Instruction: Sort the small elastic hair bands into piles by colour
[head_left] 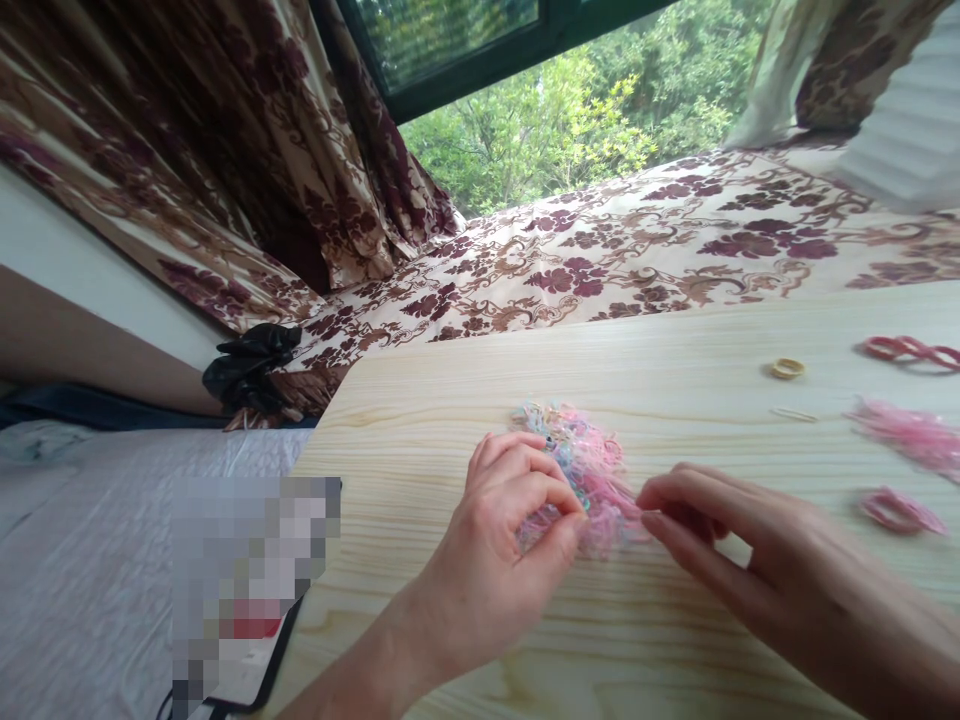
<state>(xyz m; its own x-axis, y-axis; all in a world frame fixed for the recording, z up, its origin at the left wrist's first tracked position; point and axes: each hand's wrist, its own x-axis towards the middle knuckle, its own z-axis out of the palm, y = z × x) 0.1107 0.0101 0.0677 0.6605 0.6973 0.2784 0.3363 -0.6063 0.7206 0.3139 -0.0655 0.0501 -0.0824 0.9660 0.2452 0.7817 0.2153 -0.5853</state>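
A loose pile of thin elastic bands, mostly pink with some blue and pale ones, lies on the wooden table. My left hand rests over the pile's left side, thumb and index fingertip pinched together. Whatever is between those fingertips is too small to make out. At the right edge of the pile, my right hand pinches a pink elastic band between thumb and index finger. Its other fingers are curled underneath and partly hidden.
On the table's right lie a yellow ring of bands, a red twisted loop, a pink bundle and a mauve bundle. A tablet-like device, partly pixelated, sits at the left edge. Floral fabric borders the far edge.
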